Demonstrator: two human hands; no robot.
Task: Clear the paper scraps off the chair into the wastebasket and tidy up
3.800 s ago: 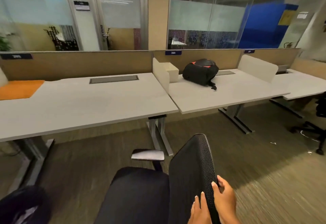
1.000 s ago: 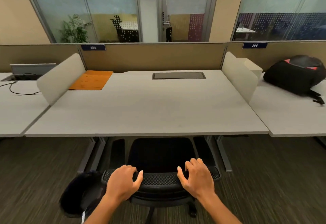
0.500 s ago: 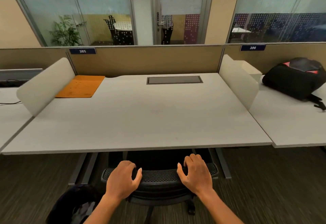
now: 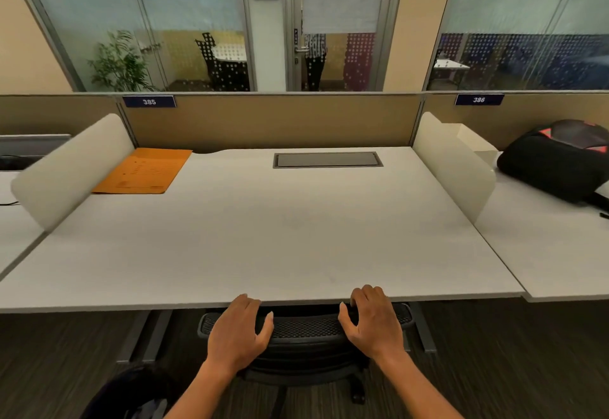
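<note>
With the chair pushed nearly all the way under the desk, task looks close to done.
Left hand [image 4: 238, 333] and right hand [image 4: 372, 321] both grip the top edge of the chair [image 4: 304, 326] backrest, fingers curled over it, thumbs toward the middle. Seat hidden under the desk [image 4: 263, 237], so can't tell if scraps remain; none visible anywhere. Dark wastebasket [image 4: 131, 392] on the floor at lower left, just beside the chair. Orange folder [image 4: 145, 171] on the desk, backpack [image 4: 560, 161] on the next desk. Likely left: letting go.
</note>
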